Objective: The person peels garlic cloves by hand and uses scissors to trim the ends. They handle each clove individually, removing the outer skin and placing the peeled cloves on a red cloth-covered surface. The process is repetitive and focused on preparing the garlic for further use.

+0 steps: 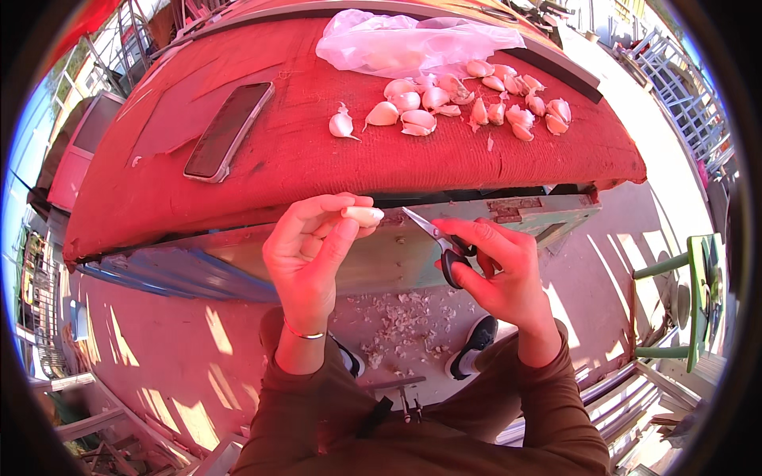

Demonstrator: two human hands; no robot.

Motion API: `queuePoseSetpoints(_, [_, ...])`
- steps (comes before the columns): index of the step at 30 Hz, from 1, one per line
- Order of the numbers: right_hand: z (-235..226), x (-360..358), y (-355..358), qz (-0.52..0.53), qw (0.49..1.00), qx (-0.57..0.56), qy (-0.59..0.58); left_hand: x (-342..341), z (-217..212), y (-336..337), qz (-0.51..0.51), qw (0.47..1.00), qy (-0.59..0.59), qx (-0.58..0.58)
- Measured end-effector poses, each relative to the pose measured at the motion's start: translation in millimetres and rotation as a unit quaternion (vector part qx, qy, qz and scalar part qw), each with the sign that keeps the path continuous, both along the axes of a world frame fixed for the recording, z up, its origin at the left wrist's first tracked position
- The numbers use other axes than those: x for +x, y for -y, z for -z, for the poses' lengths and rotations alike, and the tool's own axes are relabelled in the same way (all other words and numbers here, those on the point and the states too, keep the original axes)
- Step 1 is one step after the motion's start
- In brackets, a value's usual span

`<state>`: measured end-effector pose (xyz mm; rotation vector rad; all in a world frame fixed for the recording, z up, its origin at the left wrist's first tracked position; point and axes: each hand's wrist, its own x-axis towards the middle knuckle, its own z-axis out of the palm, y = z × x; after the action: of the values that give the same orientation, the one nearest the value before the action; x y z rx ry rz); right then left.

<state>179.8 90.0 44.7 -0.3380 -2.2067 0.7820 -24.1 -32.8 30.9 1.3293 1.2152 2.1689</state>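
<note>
Between the thumb and fingers of my left hand (305, 250) is a pale garlic clove (363, 215), pinched with its tip toward the right. My right hand (500, 266) grips small scissors (444, 246) with dark handles. Their pointed blades aim up and left, a short gap away from the clove, and look closed or nearly so. Both hands hover just in front of the red-covered table's (294, 174) near edge. Several garlic cloves (419, 121) lie loosely grouped on the table beyond my right hand, and one clove (341, 124) sits apart to their left.
A crumpled clear plastic bag (413, 44) lies behind the garlic. A phone (230, 131) rests on the table's left part. Garlic skins (405, 325) litter the floor between my shoes. A green stool (698, 301) is at the right, with metal bars (635, 397) on the floor nearby.
</note>
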Motion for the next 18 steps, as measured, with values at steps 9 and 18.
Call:
queuePoseSetpoints(9, [9.9, -0.9, -5.6, 0.030, 0.996, 0.077, 0.028, 12.7, -2.5, -6.9, 0.007, 0.999, 0.035, -0.024])
queuePoseSetpoints(18, [16.6, -3.9, -6.3, 0.032, 0.994, 0.103, 0.012, 13.3, 0.3, -8.7, 0.002, 0.999, 0.009, -0.031])
